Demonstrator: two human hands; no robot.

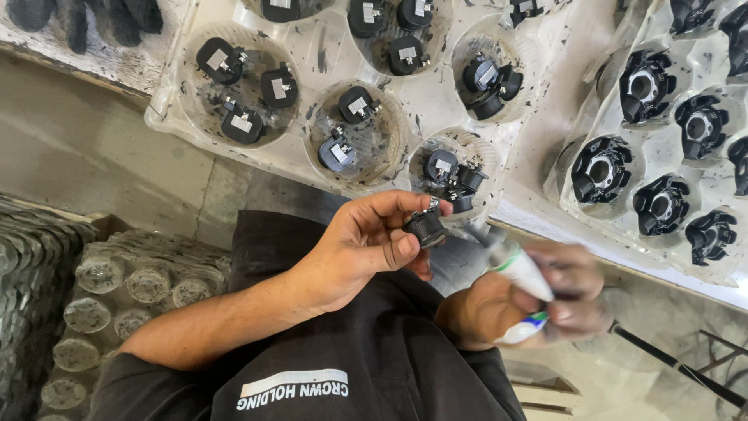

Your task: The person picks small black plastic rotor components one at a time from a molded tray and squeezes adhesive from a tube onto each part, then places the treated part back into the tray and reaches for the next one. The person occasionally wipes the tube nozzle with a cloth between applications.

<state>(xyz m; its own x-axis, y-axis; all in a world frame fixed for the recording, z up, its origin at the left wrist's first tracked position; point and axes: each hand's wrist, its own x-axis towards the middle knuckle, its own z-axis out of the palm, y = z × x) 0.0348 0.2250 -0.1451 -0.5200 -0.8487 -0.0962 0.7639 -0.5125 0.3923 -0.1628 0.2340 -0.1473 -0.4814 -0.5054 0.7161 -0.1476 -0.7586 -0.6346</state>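
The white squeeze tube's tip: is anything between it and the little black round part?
Nothing visible. The left hand pinches the small black round part in open air, and the blurred white squeeze tube in the right hand points toward it.

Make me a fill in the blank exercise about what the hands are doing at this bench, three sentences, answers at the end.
1. The left hand pinches a small ____ part between thumb and fingers.
2. The right hand grips a white ____, blurred by motion.
3. More small parts lie in round wells of a clear plastic ____ on the bench.

Answers: black; tube; tray
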